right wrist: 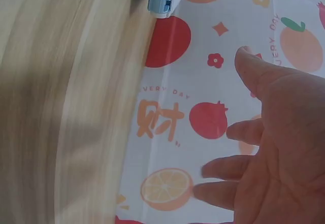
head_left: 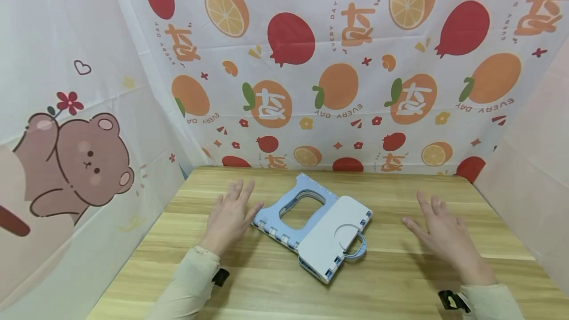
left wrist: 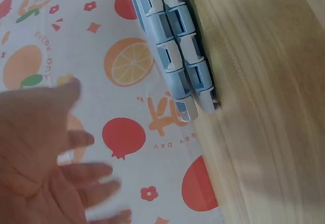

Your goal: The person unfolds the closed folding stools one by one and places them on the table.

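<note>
While a folding stool lies between, left hand, right hand, fingers loosely spread, empty

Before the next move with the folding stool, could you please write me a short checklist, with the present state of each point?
1. Left hand free: ok, it holds nothing and is apart from the stool.
2. Right hand free: ok, it holds nothing and is well away from the stool.
3. Folding stool fully supported: ok, it lies within the edges of the wooden table.
4. Carry handle uncovered: ok, it sticks out on the right-hand side.
5. Stool ready to stand on its legs: not ok, it lies folded.
6. Underside undamaged: cannot tell, it is hidden.
</note>
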A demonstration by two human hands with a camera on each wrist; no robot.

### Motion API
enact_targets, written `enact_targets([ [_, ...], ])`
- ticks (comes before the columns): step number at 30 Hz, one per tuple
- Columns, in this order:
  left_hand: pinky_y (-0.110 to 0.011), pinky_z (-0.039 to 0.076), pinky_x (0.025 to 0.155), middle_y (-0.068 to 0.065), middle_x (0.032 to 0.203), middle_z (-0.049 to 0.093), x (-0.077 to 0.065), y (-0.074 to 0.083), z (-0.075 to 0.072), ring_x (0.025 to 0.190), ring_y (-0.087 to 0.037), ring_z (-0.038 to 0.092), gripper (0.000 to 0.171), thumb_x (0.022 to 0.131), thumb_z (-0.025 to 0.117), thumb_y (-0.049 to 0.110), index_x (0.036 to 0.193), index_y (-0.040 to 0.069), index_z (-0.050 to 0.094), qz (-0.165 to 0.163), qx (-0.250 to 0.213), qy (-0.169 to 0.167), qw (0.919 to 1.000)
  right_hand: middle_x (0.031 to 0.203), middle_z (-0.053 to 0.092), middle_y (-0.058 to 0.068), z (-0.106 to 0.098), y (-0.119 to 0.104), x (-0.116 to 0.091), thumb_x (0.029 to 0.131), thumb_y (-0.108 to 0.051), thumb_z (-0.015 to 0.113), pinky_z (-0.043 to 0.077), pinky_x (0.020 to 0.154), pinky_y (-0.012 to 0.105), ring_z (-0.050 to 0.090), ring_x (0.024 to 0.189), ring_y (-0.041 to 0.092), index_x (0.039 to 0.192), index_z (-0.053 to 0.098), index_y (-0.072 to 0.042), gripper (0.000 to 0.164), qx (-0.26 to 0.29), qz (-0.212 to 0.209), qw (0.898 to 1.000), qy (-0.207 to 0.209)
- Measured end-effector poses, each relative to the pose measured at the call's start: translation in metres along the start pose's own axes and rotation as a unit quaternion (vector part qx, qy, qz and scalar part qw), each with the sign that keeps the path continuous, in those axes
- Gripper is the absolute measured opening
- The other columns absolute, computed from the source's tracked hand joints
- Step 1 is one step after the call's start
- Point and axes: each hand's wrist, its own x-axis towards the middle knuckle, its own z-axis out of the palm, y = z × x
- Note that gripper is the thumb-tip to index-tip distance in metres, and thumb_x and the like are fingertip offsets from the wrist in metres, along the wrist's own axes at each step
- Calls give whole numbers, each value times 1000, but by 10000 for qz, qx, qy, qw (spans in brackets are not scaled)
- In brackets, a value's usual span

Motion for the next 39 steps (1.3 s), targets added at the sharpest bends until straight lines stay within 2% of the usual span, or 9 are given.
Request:
enact_targets([
  [3,-61,54,111,-24,159,55,0,0,2,138,-46,62,61,108,66,34,160,7,49,578,-275,231,9977,159,37,46,2,-3,0,109,-66,46,38,107,85,43,141,67,167,24,6,95,71,-58,9999,-85],
  [6,-53,62,100,-18,142,70,1,0,5,123,-38,73,50,103,75,25,148,6,62,1206,-421,500,9905,141,59,40,5,-9,1,109,-63,49,57,94,67,68,114,51,164,30,10,93,331,-140,9992,-175],
  [9,-46,66,93,-11,129,76,4,0,9,113,-30,77,42,98,81,20,137,8,71,1765,-426,674,9811,135,65,37,11,-16,3,110,-57,53,61,90,60,71,108,44,162,32,11,89,903,-254,9949,-371],
  [12,-42,66,92,-8,124,77,7,2,12,111,-26,77,39,94,85,17,130,8,74,2267,-514,615,9707,151,55,38,19,-25,6,110,-51,56,56,105,66,63,130,53,162,33,12,84,1498,-322,9866,-569],
  [14,-41,65,95,-9,127,76,8,3,13,114,-26,76,39,93,85,15,130,7,74,2520,-593,436,9649,150,56,38,25,-30,9,111,-48,57,56,106,64,63,131,54,161,34,13,82,1718,-324,9824,-659],
  [17,-43,64,100,-12,133,74,7,6,16,121,-28,74,42,92,85,11,132,7,73,2649,-741,2,9614,144,61,37,35,-36,15,110,-43,59,58,105,60,67,127,50,157,39,16,78,1851,-289,9802,-649],
  [23,-45,61,107,-12,143,69,3,13,21,129,-29,68,55,89,82,7,142,10,68,2533,-793,-795,9608,141,64,36,49,-45,24,111,-41,60,58,107,58,67,128,49,154,40,19,77,1984,-105,9770,-774],
  [32,-51,55,114,-10,149,66,2,19,34,137,-31,63,63,83,82,15,144,9,67,2724,-474,-1090,9548,127,72,25,66,-50,38,109,-43,62,57,106,58,69,121,41,153,37,23,83,2037,-62,9768,-665],
  [39,-47,57,111,-10,140,71,1,22,39,130,-29,67,46,88,85,14,133,9,73,2923,-318,-960,9509,118,73,20,72,-56,47,109,-45,62,59,100,53,69,110,30,152,39,22,83,2024,84,9777,-550],
])
